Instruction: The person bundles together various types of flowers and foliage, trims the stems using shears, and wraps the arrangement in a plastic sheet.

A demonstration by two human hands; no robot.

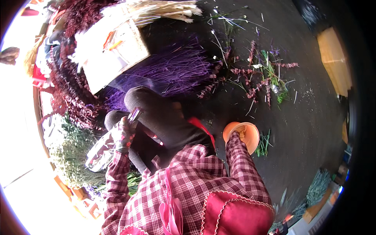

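My left hand (123, 135), in a floral-patterned glove, is closed around a bundle in clear plastic wrap (101, 154) beside my knee. A shiny, transparent end sticks out above the fingers; what is inside the wrap is hard to make out. My right arm reaches into an orange plastic bucket (251, 138) on the dark floor. The bucket's rim and the sleeve hide the right hand. Some yellowish material (241, 130) shows inside the bucket, near the cuff. Short green stems (263, 144) lie beside the bucket.
Purple dried stems (179, 69) lie beyond my knees. Reddish eucalyptus sprigs (249, 79) and cut stems litter the floor. Dark red foliage (70, 85) and pale-flowered bunches (70, 149) stand at the left. A bright white box (117, 55) sits beyond my knees, a cardboard box (335, 61) far right.
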